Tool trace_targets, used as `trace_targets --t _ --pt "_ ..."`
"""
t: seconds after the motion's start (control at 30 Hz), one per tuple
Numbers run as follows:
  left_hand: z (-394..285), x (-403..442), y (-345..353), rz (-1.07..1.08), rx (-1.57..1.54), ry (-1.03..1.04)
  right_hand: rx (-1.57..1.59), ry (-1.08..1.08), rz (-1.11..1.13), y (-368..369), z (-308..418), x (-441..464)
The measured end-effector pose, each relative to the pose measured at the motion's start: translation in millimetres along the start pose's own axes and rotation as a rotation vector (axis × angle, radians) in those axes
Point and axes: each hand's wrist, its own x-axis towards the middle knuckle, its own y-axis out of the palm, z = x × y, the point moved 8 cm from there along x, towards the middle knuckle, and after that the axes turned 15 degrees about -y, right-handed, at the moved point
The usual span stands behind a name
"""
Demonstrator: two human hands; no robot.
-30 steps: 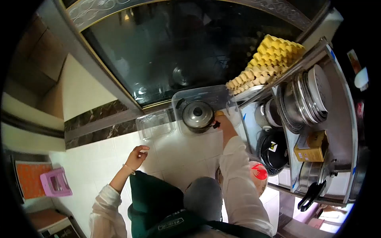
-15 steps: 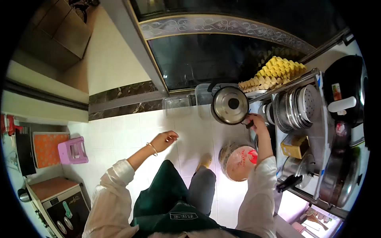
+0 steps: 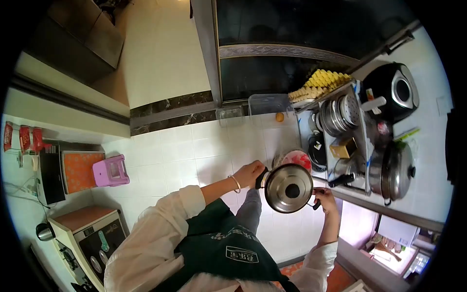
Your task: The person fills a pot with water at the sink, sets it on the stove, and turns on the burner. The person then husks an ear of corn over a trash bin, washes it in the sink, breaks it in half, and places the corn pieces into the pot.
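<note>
A lidded steel pot with a black knob and two dark side handles is held in front of my body, above the floor. My left hand, with a bracelet at the wrist, is closed on the pot's left handle. On the other side, my right hand grips the right handle. Behind the pot, partly covered by it, is a round container with a red-marked top.
A metal rack with stacked steel pans stands at the right. Egg trays, a clear plastic bin and a small orange item are near the glass door. A pink stool is at left.
The pot has come up from the plastic bin and toward my body. My left hand, empty before, has taken its other handle. The view has shifted, showing more of the counter.
</note>
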Motion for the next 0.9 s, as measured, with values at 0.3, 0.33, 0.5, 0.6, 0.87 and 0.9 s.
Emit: trace_targets --t 0.3,0.33,0.5,0.6,0.87,0.9 --pt "16.2 -126.5 88.7 0.484 0.125 -0.048 0.098 0.1 -0.154 20.8 -1.2 -210.9" --pt "0.5 -139.8 90.3 0.491 0.136 -0.04 0.102 0.093 -0.167 22.5 -3.3 -227.0" --pt "-30.8 -194.5 128.3 0.482 0.203 0.02 0.068 -0.079 -0.302 28.0 21.5 -325.4" --pt "-43.4 -230.8 159.9 0.623 0.121 -0.036 -0.458 -0.562 -0.658 24.7 68.7 -403.9" --pt "9.1 -332.0 305.1 0.842 0.151 -0.066 -1.088 -0.333 -0.959 113.1 87.1 -599.4" --pt "20.1 -348.6 326.3 0.892 0.152 -0.091 -1.082 -0.291 -1.015 113.4 65.5 -621.4"
